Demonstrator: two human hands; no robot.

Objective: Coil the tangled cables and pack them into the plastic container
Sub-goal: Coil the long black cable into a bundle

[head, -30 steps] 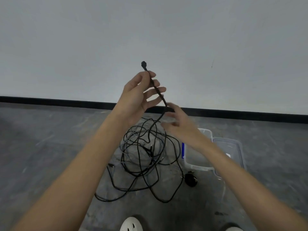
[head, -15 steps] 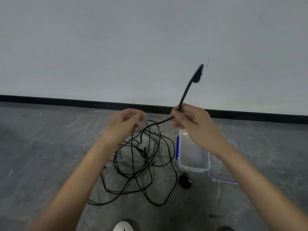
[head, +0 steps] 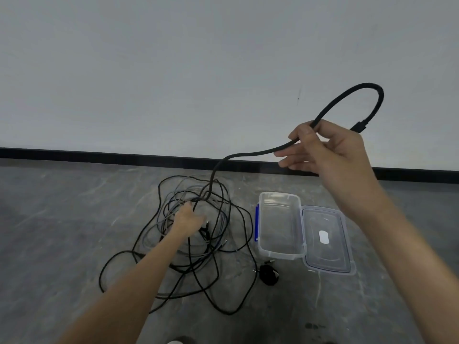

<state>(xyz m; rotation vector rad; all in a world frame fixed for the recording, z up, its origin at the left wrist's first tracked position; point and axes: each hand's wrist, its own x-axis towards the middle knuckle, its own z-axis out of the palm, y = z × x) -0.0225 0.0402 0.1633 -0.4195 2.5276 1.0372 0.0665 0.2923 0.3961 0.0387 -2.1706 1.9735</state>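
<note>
The left forearm (head: 139, 276) and right forearm (head: 397, 232) are bare up to the frame edge, as are the left hand (head: 188, 219) and right hand (head: 330, 150). A pale rounded sliver at the bottom edge is perhaps a white shoe toe (head: 175, 341).

- A plain, pale grey wall (head: 173, 70) fills the upper half of the view, bare but for a small dark mark (head: 299, 95) right of centre.
- A black skirting strip (head: 99, 155) runs along its foot, where it meets the floor.
- The floor (head: 62, 219) is smooth grey concrete, mottled with paler streaks, with a dark stain (head: 313, 326) at the lower right.
- The light is soft and even, and the shadows are faint.
</note>
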